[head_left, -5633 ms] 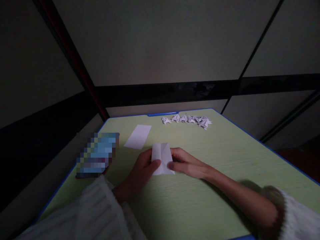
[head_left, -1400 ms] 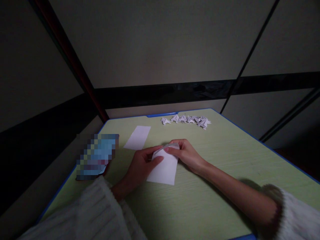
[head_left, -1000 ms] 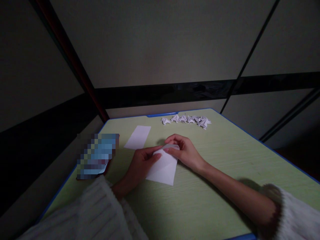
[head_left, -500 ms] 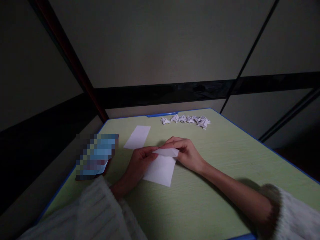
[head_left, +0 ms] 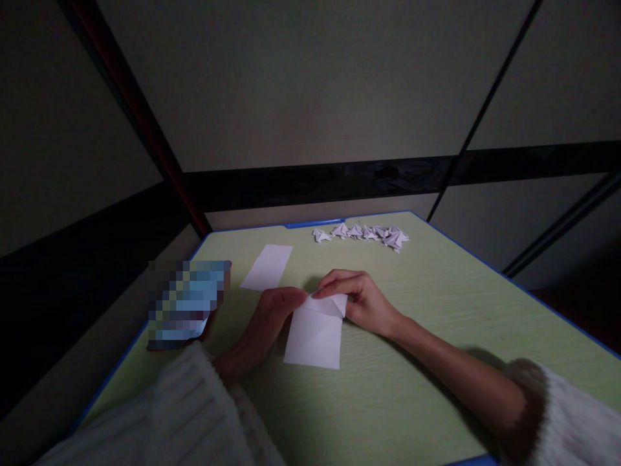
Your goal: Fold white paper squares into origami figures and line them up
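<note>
A white sheet of paper is held between my two hands, its far end folded over into a flap with slanted edges. My left hand pinches the far left part of the fold, thumb on top. At the far right part, my right hand grips the paper with its fingers bent over the folded edge. The fingertips of both hands nearly meet at the top of the fold. Some fingers of each hand are hidden by the paper or the hand itself.
Another white sheet of paper lies flat beyond my left hand. Several small folded paper figures stand in a row near the far edge of the green table. A phone-like device with a blurred screen lies at the left. Cabinet panels rise behind.
The paper has turned slightly, its near edge swinging to the right. My left thumb has moved from the flap up to the fold's top, and my right fingers have shifted a little.
</note>
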`<action>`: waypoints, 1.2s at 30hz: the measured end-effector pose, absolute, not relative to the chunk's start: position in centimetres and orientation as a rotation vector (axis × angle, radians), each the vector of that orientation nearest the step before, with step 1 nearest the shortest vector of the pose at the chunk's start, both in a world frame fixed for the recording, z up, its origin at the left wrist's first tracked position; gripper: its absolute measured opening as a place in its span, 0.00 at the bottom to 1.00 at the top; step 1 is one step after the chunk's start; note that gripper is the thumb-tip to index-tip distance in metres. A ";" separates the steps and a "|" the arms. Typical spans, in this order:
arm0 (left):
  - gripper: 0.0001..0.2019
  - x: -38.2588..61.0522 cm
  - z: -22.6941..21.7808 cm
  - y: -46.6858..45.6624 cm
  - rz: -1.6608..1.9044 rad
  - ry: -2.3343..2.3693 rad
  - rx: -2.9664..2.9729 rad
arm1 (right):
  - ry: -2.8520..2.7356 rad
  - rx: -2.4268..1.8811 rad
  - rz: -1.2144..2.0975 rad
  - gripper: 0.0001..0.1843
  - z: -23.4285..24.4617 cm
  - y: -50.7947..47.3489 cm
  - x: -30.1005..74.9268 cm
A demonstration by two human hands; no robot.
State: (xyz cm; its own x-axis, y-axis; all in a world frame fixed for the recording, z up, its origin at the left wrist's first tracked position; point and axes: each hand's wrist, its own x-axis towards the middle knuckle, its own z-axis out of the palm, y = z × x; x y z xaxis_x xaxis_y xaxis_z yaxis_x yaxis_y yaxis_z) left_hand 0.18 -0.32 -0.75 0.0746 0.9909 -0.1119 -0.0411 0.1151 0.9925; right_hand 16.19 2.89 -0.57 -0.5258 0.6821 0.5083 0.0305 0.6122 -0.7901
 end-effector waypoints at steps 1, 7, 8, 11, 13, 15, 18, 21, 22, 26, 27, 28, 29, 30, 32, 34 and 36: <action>0.08 0.2 -0.7 -0.3 1.077 1.219 1.169 | -1.979 -0.560 0.948 0.12 -0.6 2.8 16.2; 0.10 0.3 -0.2 -0.3 1.047 1.363 1.281 | -1.638 -0.569 1.575 0.20 -0.2 3.2 16.6; 0.10 0.3 -0.1 -0.2 1.069 1.362 1.285 | -1.548 -0.538 1.704 0.23 0.0 3.4 16.8; 0.10 0.2 0.0 -0.2 1.115 1.340 1.279 | -1.357 -0.456 1.972 0.21 0.2 3.9 17.4; 0.10 0.2 0.1 -0.3 1.117 1.324 1.263 | -1.308 -0.480 2.024 0.16 0.0 4.1 17.6; 0.10 0.3 0.1 -0.3 1.116 1.312 1.253 | -1.313 -0.540 2.026 0.12 -0.1 4.0 17.4; 0.10 0.5 0.1 -0.3 1.110 1.288 1.246 | -1.343 -0.598 2.056 0.12 -0.2 3.7 16.9; 0.10 0.6 0.2 -0.4 1.085 1.272 1.233 | -1.375 -0.614 2.057 0.12 -0.1 3.3 16.6; 0.10 0.6 0.2 -0.5 1.075 1.273 1.230 | -1.386 -0.619 2.047 0.11 0.0 3.2 16.5; 0.10 0.6 0.2 -0.5 1.042 1.265 1.248 | -1.404 -0.654 1.981 0.10 0.1 2.9 16.3; 0.10 0.6 0.2 -0.5 1.036 1.259 1.259 | -1.406 -0.663 1.959 0.10 0.1 2.9 16.3; 0.10 0.5 0.2 -0.5 1.033 1.255 1.270 | -1.411 -0.672 1.939 0.10 0.1 2.9 16.2; 0.10 0.5 0.2 -0.5 1.033 1.257 1.276 | -1.417 -0.682 1.924 0.09 0.1 2.8 16.2; 0.10 0.5 0.2 -0.5 1.033 1.267 1.279 | -1.421 -0.692 1.913 0.09 0.1 2.8 16.1; 0.10 0.5 0.3 -0.6 1.036 1.299 1.278 | -1.421 -0.705 1.897 0.08 0.1 2.8 16.1; 0.10 0.5 0.4 -0.6 1.038 1.326 1.279 | -1.422 -0.703 1.879 0.08 0.0 2.9 16.1; 0.10 0.5 0.3 -0.6 1.036 1.342 1.278 | -1.445 -0.690 1.854 0.08 -0.1 3.0 16.1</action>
